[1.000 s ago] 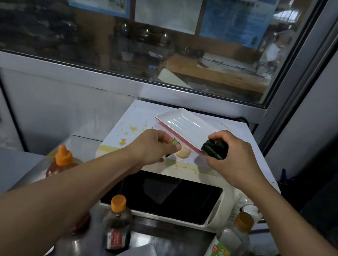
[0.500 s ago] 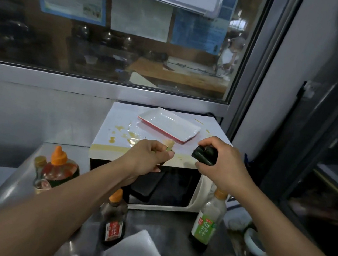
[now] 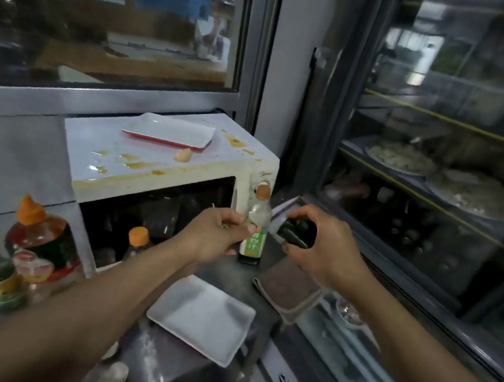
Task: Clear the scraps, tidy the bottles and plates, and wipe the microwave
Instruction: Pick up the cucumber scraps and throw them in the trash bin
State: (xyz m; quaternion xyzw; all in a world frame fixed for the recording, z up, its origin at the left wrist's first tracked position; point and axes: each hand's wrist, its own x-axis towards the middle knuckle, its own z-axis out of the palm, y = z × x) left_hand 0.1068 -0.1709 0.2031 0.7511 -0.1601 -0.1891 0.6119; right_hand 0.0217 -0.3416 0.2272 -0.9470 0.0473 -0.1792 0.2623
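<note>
My right hand grips a dark green vegetable scrap in front of the white microwave. My left hand is curled round a small pale scrap, mostly hidden in the fist. On the stained microwave top lie a white plate with a red rim and a beige food scrap. A green-labelled bottle stands between my hands. A white square plate sits on the steel counter.
Several sauce bottles cluster at the left, and an orange-capped bottle stands before the microwave door. A brown cloth lies at the right of the counter. A glass-door fridge with trays of food fills the right side.
Both hands have come down and away from the microwave top, carrying their scraps. The view has swung right toward the fridge. One beige scrap stays on the microwave.
</note>
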